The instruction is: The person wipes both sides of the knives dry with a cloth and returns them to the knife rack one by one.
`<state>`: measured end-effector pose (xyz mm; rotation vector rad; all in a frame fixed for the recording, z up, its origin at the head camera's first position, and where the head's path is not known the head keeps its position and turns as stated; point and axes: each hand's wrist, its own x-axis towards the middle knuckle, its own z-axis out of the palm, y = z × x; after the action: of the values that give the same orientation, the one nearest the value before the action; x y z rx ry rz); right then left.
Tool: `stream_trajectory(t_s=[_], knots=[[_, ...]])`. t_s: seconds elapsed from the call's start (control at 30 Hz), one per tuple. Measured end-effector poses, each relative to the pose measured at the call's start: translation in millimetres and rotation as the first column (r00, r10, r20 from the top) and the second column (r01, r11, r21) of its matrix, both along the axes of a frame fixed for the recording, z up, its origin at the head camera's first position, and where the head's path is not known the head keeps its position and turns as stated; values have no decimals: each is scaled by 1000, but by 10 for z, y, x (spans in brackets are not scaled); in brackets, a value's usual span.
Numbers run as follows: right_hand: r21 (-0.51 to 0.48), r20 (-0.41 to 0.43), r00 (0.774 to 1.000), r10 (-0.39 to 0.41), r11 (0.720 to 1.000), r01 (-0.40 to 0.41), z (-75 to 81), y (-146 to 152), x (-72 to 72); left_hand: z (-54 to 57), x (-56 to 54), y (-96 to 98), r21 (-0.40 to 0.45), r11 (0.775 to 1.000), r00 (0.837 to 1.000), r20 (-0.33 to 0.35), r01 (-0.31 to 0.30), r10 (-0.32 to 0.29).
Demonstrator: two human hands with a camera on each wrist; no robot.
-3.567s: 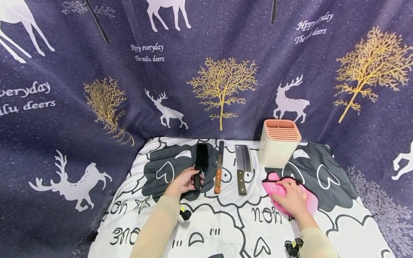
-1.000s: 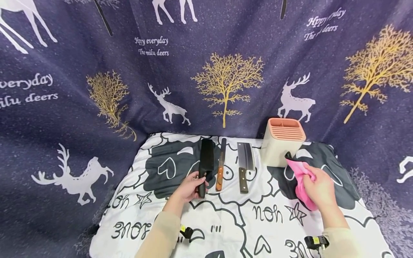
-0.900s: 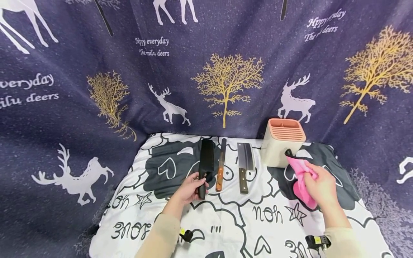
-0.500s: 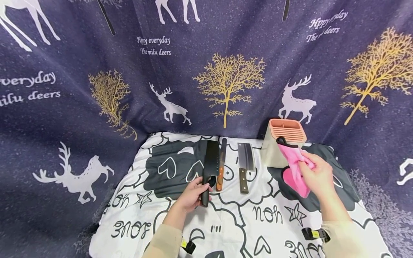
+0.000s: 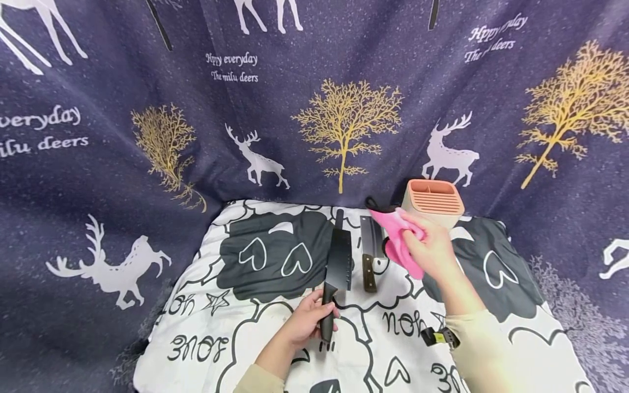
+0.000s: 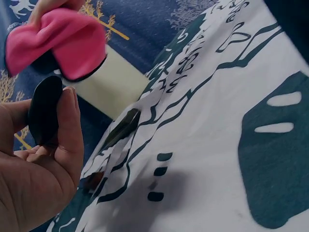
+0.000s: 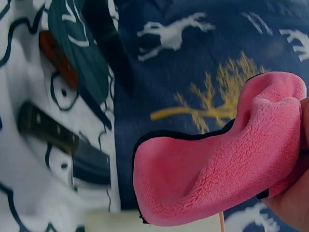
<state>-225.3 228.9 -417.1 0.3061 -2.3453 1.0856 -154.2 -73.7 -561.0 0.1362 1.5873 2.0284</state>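
My left hand (image 5: 306,323) grips the black handle of a black-bladed kitchen knife (image 5: 340,261), held above the cloth with its blade pointing away. In the left wrist view the handle (image 6: 46,112) is seen end-on between thumb and fingers. My right hand (image 5: 431,246) pinches a pink cloth (image 5: 399,234) with black edging, bunched and hanging right of the blade, apart from it. Below the pink cloth lies a cleaver (image 5: 369,273), its blade partly covered. The black knife hides most of a narrow knife; its orange-brown handle (image 7: 59,59) shows in the right wrist view.
A cream knife block (image 5: 433,197) with a slotted orange-pink top stands at the back right, partly behind the right hand. A black-and-white patterned cloth (image 5: 196,327) covers the table. Behind it hangs a dark blue curtain (image 5: 275,98) with deer and trees.
The left hand has lifted the black knife off the table and brought it right and nearer. The right hand has picked up the pink cloth and carried it left, toward the knife.
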Motion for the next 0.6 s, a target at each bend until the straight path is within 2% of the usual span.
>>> stream_trajectory(t_s=[0.13, 0.3, 0.43, 0.53, 0.6], knots=[[54, -10, 994, 106, 993, -106, -34, -270, -70, -5, 21, 36, 15, 1000, 1000, 8, 10, -10], [186, -6, 983, 186, 966, -182, -120, -572, -87, 4, 3, 59, 41, 999, 1000, -1, 29, -29], [260, 22, 973, 228, 939, -226, -230, -782, -17, 14, -3, 57, 66, 996, 998, -5, 56, -55], [319, 59, 970, 238, 916, -244, -353, -920, 70, 20, 8, 50, 87, 994, 998, -5, 69, -69], [358, 53, 967, 249, 899, -252, -446, -999, 128, 29, 11, 50, 86, 994, 998, -7, 67, -67]])
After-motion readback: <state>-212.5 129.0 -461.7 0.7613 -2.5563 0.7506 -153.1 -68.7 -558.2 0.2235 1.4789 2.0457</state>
